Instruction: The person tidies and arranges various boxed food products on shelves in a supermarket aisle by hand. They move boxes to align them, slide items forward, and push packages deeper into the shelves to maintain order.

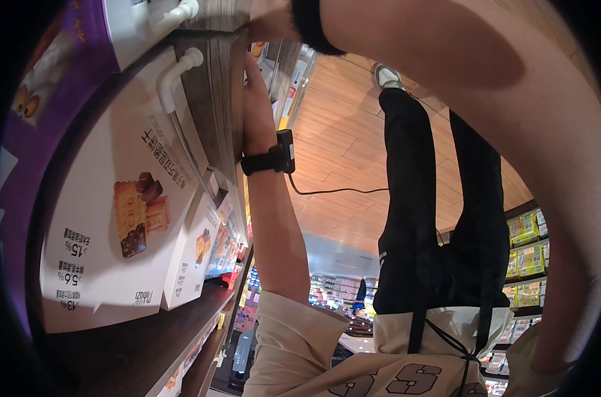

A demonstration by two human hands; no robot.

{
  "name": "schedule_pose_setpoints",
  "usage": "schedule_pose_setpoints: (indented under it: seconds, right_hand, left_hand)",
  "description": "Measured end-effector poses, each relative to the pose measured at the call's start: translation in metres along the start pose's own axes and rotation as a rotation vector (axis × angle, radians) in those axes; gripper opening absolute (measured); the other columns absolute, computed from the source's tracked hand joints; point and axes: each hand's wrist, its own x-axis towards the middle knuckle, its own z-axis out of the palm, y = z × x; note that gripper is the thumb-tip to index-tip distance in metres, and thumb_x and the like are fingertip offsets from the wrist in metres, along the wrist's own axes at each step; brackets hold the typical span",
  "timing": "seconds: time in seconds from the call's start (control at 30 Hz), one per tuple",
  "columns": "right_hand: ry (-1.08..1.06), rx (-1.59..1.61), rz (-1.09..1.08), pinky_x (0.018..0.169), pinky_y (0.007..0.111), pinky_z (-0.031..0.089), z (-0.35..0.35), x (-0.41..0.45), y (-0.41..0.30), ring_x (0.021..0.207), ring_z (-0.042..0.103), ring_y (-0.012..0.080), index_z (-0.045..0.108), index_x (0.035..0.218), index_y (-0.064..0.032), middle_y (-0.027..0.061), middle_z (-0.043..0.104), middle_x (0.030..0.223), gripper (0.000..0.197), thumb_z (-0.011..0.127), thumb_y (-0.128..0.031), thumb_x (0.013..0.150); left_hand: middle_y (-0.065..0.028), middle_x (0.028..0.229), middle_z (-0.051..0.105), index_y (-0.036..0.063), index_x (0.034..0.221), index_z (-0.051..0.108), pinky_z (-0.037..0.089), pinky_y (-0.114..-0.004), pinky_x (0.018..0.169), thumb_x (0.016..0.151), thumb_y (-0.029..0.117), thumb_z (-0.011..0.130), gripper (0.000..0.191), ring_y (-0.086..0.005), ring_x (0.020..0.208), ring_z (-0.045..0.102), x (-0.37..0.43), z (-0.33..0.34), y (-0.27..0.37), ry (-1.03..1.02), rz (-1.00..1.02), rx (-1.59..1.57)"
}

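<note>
My left hand (257,94), with a black strap and small cabled device at its wrist, reaches along the front edge of a dark wooden shelf (223,84). The thumb side shows, but the shelf edge hides most of the fingers. My right hand (273,21) reaches in from above, beside the same edge; its fingers are hidden, and a black band circles the wrist. Whether either hand holds anything cannot be seen. On the left, a large white biscuit box (97,198) stands behind a metal display hook with a white end (169,82). A smaller matching box (188,258) is beside it.
A purple package (47,99) stands at the far left. Below the boxes runs a dark shelf board (131,342). Packaged goods fill shelves (526,258) at the right. Wood-look floor (340,149) lies under my feet, and a thin black cable (335,192) runs from the wrist device towards my legs.
</note>
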Motion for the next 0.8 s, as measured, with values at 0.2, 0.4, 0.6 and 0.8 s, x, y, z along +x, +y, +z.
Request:
schedule_pose_setpoints:
  seconds: [0.2,0.4,0.6,0.8]
  right_hand:
    - [-0.017,0.002,0.029,0.116,0.038,0.032,0.002,-0.012,-0.008,0.125,0.052,0.0185,0.071,0.109,-0.0173,-0.0026,0.064,0.12,0.023,0.061,-0.021,0.088]
    - [-0.026,-0.006,0.016,0.116,0.037,0.032,0.0,-0.016,-0.017,0.125,0.052,0.0176,0.072,0.108,-0.0183,-0.0037,0.064,0.12,0.022,0.062,-0.021,0.088]
    - [-0.039,-0.016,0.013,0.117,0.037,0.031,-0.003,-0.023,-0.026,0.125,0.052,0.0167,0.073,0.107,-0.0193,-0.0047,0.064,0.119,0.022,0.063,-0.021,0.088]
    - [-0.046,-0.019,0.017,0.117,0.036,0.031,-0.006,-0.026,-0.029,0.124,0.052,0.0158,0.074,0.106,-0.0202,-0.0058,0.064,0.119,0.021,0.063,-0.021,0.088]
  left_hand:
    - [-0.0123,0.105,0.073,-0.0055,0.122,0.061,0.055,-0.028,0.062,0.097,0.045,0.067,0.056,-0.0164,0.083,0.072,0.0,0.0,0.006,-0.01,0.023,-0.079]
    - [-0.0142,0.117,0.071,-0.0077,0.131,0.057,0.056,-0.031,0.083,0.094,0.034,0.074,0.058,-0.019,0.1,0.07,-0.003,-0.001,0.014,0.012,0.215,-0.223]
    - [-0.0179,0.135,0.063,-0.0082,0.138,0.054,0.049,-0.034,0.101,0.091,0.029,0.079,0.065,-0.0221,0.12,0.063,0.007,-0.001,0.014,0.084,0.27,-0.202]
    - [-0.0191,0.141,0.06,-0.0066,0.138,0.054,0.046,-0.036,0.105,0.092,0.027,0.078,0.062,-0.0258,0.127,0.059,0.008,-0.001,0.017,0.041,0.325,-0.537]
